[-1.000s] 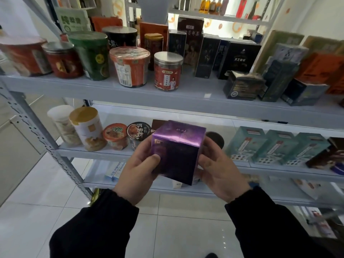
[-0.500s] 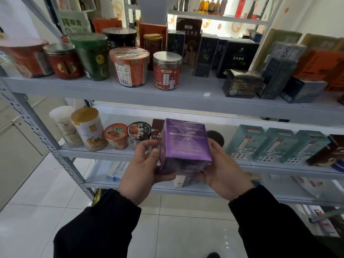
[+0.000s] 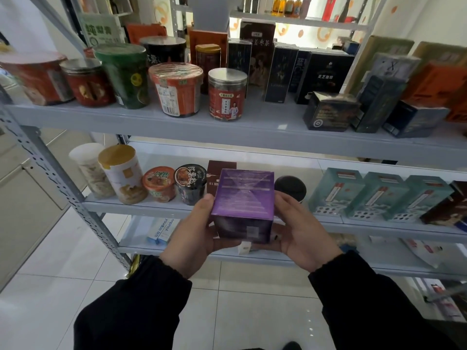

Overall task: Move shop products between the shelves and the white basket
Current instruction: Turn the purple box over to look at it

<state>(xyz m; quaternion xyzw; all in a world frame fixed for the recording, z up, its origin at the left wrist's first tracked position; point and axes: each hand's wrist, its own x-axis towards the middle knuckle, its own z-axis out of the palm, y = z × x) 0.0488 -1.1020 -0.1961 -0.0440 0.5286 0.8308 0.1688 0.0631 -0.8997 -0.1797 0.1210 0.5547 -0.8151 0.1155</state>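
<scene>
Box (image 3: 244, 203), purple, film-wrapped: L hand (image 3: 194, 238) & R hand (image 3: 300, 236) are clasping opp. sides before mid-shelf (image 3: 151, 207) front edge; prob. light, stiff, slick

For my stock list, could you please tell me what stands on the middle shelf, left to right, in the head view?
White-lidded tub, gold-lidded canister, orange cup, black cup, brown box, black-lidded jar, left teal box, middle teal box, right teal box.

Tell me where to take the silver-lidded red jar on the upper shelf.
Wrap the grip round the silver-lidded red jar below its lid, from the front: it stands upright near the shelf edge, with the orange cup close on its left.
</scene>
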